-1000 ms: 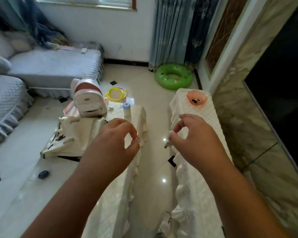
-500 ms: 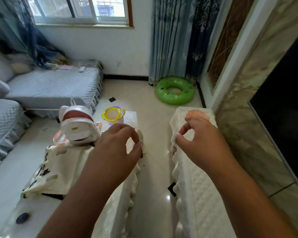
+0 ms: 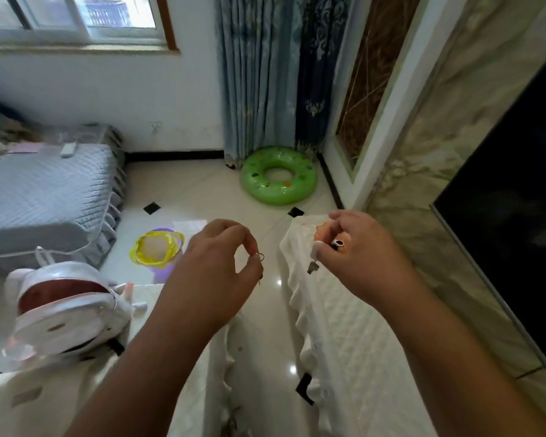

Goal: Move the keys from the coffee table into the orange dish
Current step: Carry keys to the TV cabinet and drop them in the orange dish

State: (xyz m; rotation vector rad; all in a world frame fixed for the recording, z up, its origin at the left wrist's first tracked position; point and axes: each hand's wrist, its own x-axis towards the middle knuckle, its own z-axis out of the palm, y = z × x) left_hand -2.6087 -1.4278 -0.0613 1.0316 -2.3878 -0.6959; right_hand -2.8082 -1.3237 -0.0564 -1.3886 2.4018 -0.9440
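My left hand (image 3: pixel 215 272) hovers over the gap between the two cloth-covered tables. It pinches a thin key ring (image 3: pixel 259 256), and a small key hangs below its fingers. My right hand (image 3: pixel 360 266) is over the far end of the right-hand table (image 3: pixel 344 335). It pinches a white-capped key (image 3: pixel 312 263) that dangles from its fingertips. The orange dish (image 3: pixel 322 232) is mostly hidden behind my right hand. Only a sliver of it and a dark item (image 3: pixel 338 243) inside show between the fingers.
A white and red backpack (image 3: pixel 67 307) sits on the coffee table (image 3: pixel 158 310) at lower left. On the floor are a yellow and purple potty (image 3: pixel 156 250) and a green swim ring (image 3: pixel 278 175). A grey sofa (image 3: pixel 44 197) stands left, a dark screen (image 3: pixel 517 216) right.
The view has moved forward and tilted up. Both hands have advanced toward the far end of the right table, and my right hand now covers most of the orange dish.
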